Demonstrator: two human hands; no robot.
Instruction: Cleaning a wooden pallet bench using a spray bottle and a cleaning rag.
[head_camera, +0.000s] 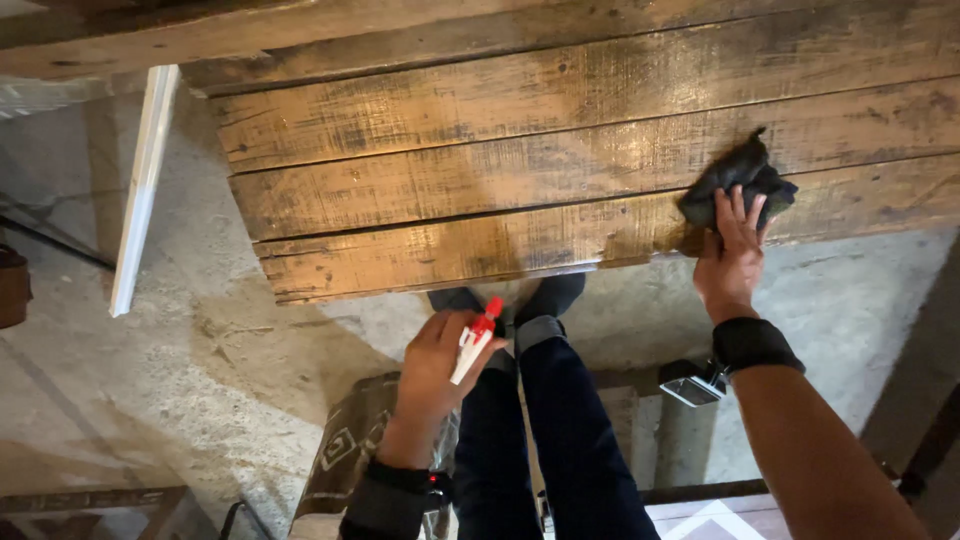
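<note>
A crumpled dark cloth (738, 178) lay on the right part of the rough brown plank tabletop (450, 170), close to its near edge. The right hand (732, 258) pressed it down, its grip spread flat with fingers apart over the cloth. The left hand (438, 365), nearer and off the tabletop, had its grip clamped round a white spray bottle with a red nozzle (475, 340), above dark trouser legs (560, 430) and the grey concrete floor (180, 380).
</note>
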